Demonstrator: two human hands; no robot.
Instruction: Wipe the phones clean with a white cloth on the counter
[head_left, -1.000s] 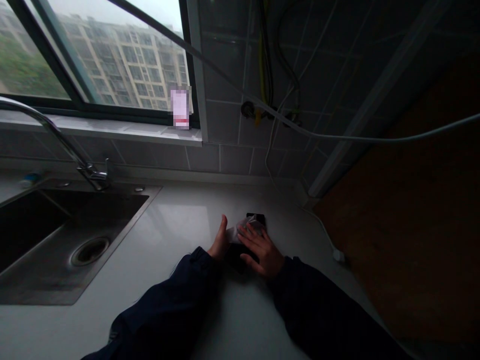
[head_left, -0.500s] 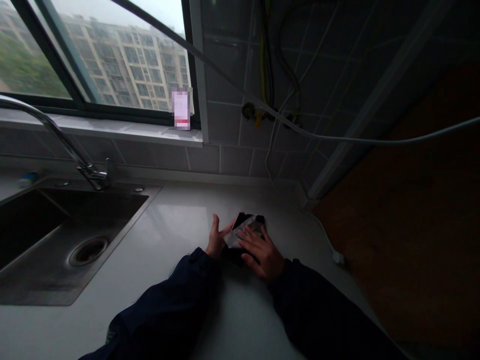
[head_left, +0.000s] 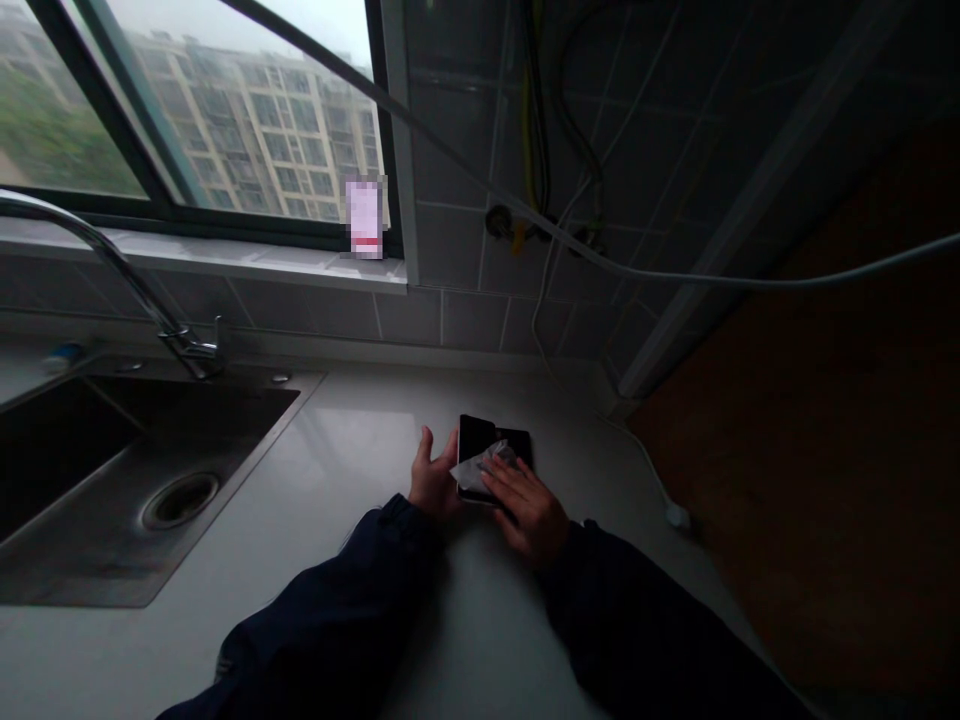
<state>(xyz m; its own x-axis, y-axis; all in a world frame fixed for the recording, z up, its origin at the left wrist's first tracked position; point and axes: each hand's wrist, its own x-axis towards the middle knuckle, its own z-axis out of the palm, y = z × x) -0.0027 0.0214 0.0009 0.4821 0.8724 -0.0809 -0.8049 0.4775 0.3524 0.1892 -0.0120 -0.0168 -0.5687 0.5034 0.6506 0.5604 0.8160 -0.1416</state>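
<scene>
Smartphone (head_left: 487, 428) lies long axis pointing away, right hand (head_left: 525, 510) flat on a white tissue (head_left: 476, 472) over it, left hand (head_left: 433, 480) open against its left edge.

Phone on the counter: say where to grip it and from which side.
Pinch the long edges of the smartphone at its bare far end, coming from above: it lies flat on the countertop, and the tissue and right hand cover the nearer part, with the left hand beside its left edge.
</scene>
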